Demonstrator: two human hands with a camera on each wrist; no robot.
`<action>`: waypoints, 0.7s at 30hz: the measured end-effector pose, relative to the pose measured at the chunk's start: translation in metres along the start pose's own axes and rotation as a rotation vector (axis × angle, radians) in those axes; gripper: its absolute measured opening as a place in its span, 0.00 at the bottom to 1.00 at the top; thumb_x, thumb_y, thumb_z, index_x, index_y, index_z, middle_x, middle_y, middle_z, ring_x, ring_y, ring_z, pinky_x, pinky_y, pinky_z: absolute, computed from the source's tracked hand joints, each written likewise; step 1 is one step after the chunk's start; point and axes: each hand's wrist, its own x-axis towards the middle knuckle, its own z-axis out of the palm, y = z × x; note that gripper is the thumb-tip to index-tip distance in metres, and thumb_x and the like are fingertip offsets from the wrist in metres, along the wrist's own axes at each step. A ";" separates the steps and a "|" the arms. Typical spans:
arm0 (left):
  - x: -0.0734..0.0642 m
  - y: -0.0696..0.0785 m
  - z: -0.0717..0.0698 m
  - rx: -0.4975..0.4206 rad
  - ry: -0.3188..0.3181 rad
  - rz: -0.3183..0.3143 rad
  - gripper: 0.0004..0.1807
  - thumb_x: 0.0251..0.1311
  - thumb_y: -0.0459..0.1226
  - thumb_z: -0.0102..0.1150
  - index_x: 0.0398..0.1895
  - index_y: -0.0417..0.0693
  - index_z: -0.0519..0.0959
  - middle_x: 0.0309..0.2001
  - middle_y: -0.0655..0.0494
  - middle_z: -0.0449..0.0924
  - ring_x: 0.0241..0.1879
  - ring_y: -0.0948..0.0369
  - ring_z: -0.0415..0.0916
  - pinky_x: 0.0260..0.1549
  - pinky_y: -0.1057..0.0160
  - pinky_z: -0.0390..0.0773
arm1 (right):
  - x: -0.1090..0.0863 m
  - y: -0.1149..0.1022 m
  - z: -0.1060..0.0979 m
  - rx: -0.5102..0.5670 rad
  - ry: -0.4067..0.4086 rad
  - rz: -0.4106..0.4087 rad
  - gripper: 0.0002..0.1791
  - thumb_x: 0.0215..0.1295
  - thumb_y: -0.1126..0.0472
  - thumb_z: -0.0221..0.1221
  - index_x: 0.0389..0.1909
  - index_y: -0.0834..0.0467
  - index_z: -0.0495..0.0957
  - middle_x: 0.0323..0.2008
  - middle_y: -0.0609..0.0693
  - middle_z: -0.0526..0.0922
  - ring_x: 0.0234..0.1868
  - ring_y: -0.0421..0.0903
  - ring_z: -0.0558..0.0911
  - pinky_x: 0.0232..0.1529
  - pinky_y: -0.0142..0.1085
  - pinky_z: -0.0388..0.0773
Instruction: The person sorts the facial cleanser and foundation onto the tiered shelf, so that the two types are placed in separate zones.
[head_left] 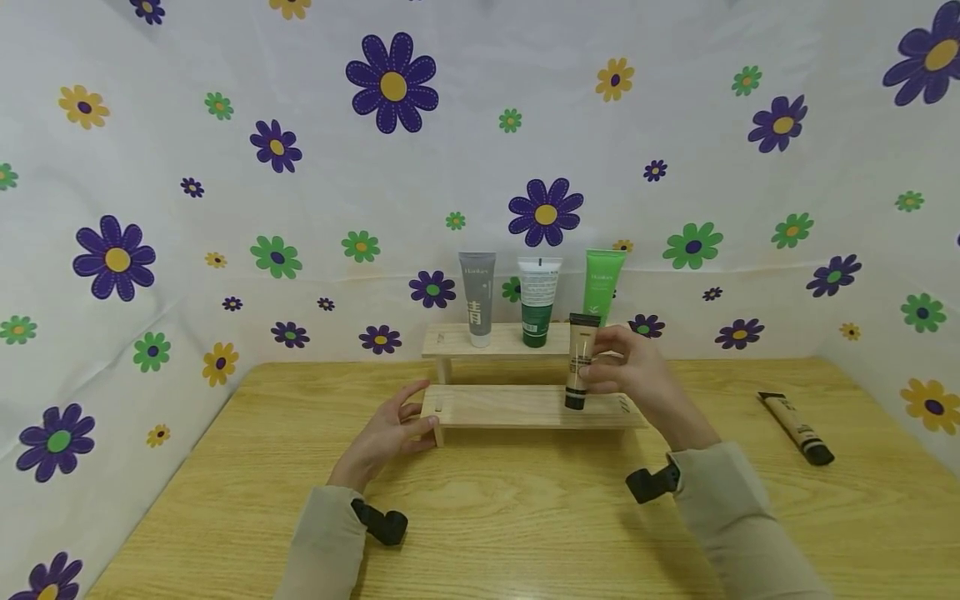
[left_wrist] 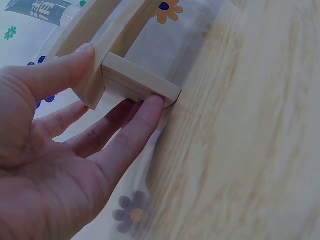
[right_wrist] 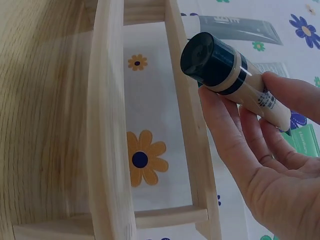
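My right hand (head_left: 633, 375) grips a beige tube with a black cap (head_left: 581, 358), cap down, over the right part of the lower shelf of a two-step wooden rack (head_left: 502, 404). In the right wrist view the thumb and fingers hold the tube (right_wrist: 252, 90) around its body, with its cap (right_wrist: 207, 57) toward the rack. At the rack's left end, my left hand (head_left: 390, 425) holds the lower shelf. The left wrist view shows the thumb on the shelf's edge and the fingers at its wooden leg (left_wrist: 140, 80).
On the upper shelf stand a grey tube (head_left: 478, 296), a white and green tube (head_left: 537, 300) and a bright green tube (head_left: 603, 279). Another beige tube with a black cap (head_left: 797, 427) lies on the wooden table (head_left: 510, 525) at right. A flower-patterned cloth (head_left: 322, 183) hangs behind.
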 end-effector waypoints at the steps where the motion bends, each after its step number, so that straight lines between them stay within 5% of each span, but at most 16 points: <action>1: 0.000 0.000 0.000 0.002 -0.001 0.000 0.38 0.73 0.27 0.55 0.81 0.45 0.52 0.66 0.29 0.66 0.60 0.39 0.74 0.54 0.46 0.80 | 0.001 0.000 0.001 0.003 0.002 0.001 0.29 0.63 0.76 0.63 0.62 0.74 0.63 0.51 0.61 0.72 0.42 0.41 0.84 0.45 0.41 0.86; 21: -0.001 0.000 -0.001 -0.005 -0.016 -0.004 0.38 0.72 0.27 0.55 0.81 0.45 0.51 0.69 0.28 0.62 0.63 0.36 0.70 0.56 0.45 0.79 | 0.015 0.009 0.037 -0.065 -0.014 -0.019 0.22 0.61 0.78 0.63 0.54 0.72 0.67 0.52 0.67 0.77 0.44 0.47 0.82 0.44 0.37 0.85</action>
